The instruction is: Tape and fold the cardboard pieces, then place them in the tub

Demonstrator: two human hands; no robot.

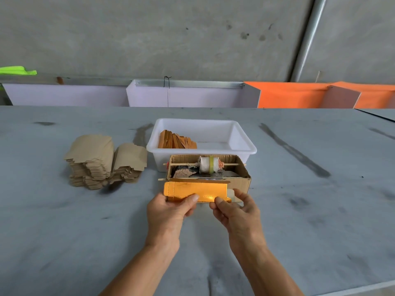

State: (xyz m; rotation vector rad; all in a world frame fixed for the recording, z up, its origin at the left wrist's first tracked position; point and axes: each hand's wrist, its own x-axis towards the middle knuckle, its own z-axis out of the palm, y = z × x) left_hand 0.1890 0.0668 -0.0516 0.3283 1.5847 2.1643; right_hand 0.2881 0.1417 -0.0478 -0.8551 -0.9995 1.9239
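Gold foil cardboard piece (196, 192) held flat and crosswise just in front of the cardboard tape-dispenser box (239, 180), near edge folded up toward the camera. Left hand (171, 210) gripping its near-left part, thumb (190, 198) pressed on top of the folded edge, remaining fingers curled beneath and out of sight. Right hand (237, 210) pinching the right end, thumb (220, 201) on the near edge, forefinger (240, 194) reaching over a pale, translucent strip of tape (232, 194) that sticks out past the piece's right end. Whether the tape is already stuck down: cannot tell.

Inside the dispenser box, a white roll (209, 164) with a yellow-green band threaded on a thin wooden stick (183, 164) laid across the box walls; scraps of rag and dark bits below the roll.

Directly behind the dispenser box, touching or nearly so, a white plastic tub (243, 146) on the grey table (299, 210). In the tub's left part, a row of finished folded gold pieces (176, 142) leaning on edge against one another.

Left of the dispenser box, well apart, two stacks of flat brown cardboard blanks (98, 163), plain side up, side by side and slightly fanned.

Behind the tub, at the table's far edge, white panels (188, 96) and orange panels (288, 96) below a concrete wall (149, 35).
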